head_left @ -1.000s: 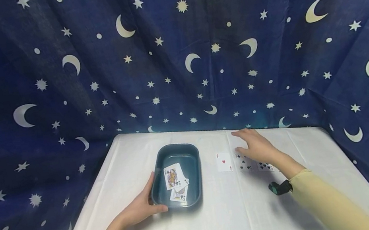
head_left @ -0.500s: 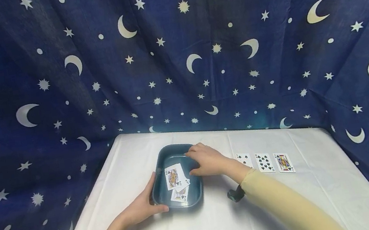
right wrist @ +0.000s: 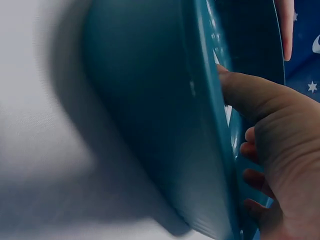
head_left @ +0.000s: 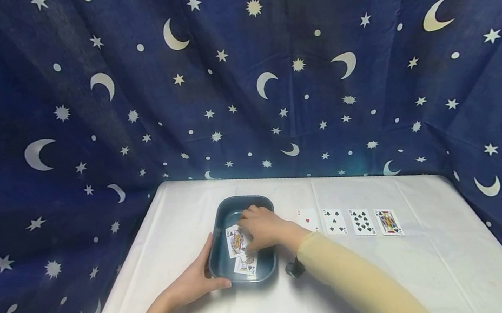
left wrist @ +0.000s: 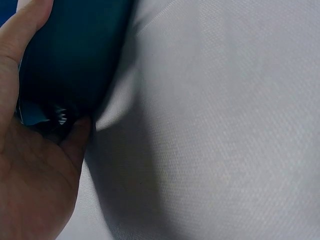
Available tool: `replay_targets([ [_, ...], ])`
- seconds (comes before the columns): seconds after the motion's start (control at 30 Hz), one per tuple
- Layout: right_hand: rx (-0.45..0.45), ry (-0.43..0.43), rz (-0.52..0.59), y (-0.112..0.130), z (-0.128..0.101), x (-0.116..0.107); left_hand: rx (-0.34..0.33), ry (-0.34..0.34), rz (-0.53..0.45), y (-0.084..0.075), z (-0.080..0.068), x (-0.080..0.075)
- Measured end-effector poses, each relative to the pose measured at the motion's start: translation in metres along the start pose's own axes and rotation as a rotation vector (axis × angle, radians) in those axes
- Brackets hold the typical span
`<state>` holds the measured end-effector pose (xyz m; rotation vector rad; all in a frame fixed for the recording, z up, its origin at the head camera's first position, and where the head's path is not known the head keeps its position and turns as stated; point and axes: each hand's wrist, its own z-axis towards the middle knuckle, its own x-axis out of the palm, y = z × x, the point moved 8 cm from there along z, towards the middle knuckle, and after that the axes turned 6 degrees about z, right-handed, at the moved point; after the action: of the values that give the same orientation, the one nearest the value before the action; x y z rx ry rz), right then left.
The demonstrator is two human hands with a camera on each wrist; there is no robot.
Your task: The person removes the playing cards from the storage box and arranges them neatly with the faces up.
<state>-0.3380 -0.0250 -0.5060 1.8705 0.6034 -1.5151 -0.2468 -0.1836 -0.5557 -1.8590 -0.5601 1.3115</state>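
My left hand [head_left: 195, 280] holds a dark teal plastic tub [head_left: 233, 201] at its near left corner. In the left wrist view, the thumb and fingers lie round the tub's corner. My right hand [head_left: 264, 226] reaches over the right rim into the tub. Its thumb and fingers are spread apart above the playing cards, hiding part of them. A queen card [head_left: 235, 242] and a king card [head_left: 245, 267] show face up on the tub's floor. In the right wrist view, the thumb [right wrist: 250, 92] comes right at a white card edge, the other fingers curled behind it.
Right of the tub, a row of face-up cards lies on the white cloth [head_left: 375, 290]: an ace of hearts [head_left: 308, 221], a five of spades [head_left: 335, 221], a ten of spades [head_left: 363, 222] and a face card [head_left: 389, 222]. A blue star-patterned curtain [head_left: 242, 97] hangs behind.
My right hand has moved left from above the card row, over the tub's rim and down to the cards inside. My left hand stays on the tub.
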Motion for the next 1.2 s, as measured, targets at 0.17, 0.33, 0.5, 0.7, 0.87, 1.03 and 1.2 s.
replay_targets([
  [0.17,0.024,0.023,0.031,-0.001,0.004,0.004,0.015,0.003,0.001,-0.002,0.001,0.000],
  [0.33,0.035,0.030,0.042,-0.003,0.008,0.009,0.005,0.001,0.000,-0.001,0.000,0.000],
  [0.5,0.049,0.026,0.036,-0.005,0.010,0.011,0.007,-0.002,0.003,0.001,0.001,-0.001],
  [0.7,0.062,0.037,0.035,-0.004,0.011,0.012,0.011,0.001,-0.002,0.001,0.001,-0.001],
  [0.87,0.079,0.051,0.046,-0.004,0.010,0.013,0.009,0.003,-0.002,0.001,0.001,0.000],
  [1.03,0.088,0.052,0.043,-0.005,0.010,0.014,0.014,0.001,-0.004,0.001,0.001,0.000],
  [1.2,0.091,0.051,0.040,-0.005,0.010,0.015,0.016,-0.002,0.003,0.000,0.000,0.000],
])
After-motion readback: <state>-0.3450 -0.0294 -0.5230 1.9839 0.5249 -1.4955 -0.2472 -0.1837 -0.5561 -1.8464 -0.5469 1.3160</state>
